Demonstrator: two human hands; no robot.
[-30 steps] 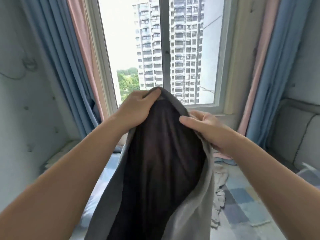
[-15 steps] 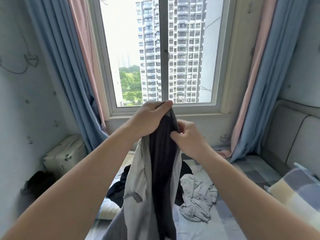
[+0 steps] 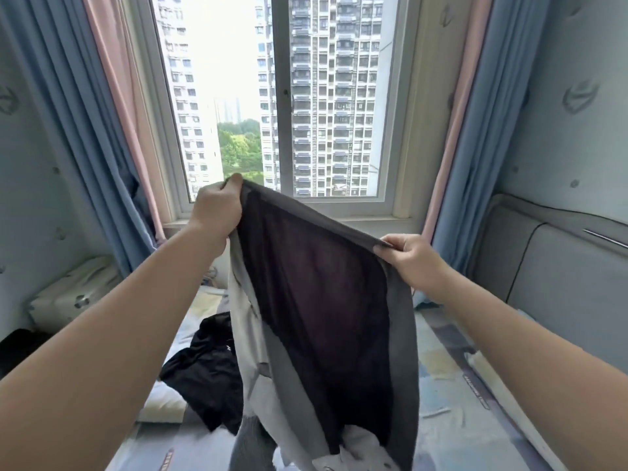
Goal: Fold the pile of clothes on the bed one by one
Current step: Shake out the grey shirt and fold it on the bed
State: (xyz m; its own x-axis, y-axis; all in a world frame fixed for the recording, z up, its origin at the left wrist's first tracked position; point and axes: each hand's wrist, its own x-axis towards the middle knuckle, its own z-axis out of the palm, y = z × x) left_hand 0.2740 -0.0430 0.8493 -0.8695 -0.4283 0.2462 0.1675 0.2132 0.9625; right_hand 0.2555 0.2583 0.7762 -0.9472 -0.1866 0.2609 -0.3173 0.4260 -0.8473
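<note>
Hands now spread apart: left hand and right hand pinch top hem of grey garment, hanging above bed. Soft, light, limp; grip corners.

Left hand high, right hand lower — fingers pinching

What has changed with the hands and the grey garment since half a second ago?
The left hand and right hand moved apart, the right going rightward and lower, stretching the grey garment wide open. Nothing was let go: both keep their grip on its edge. The black clothing stays on the bed.
</note>
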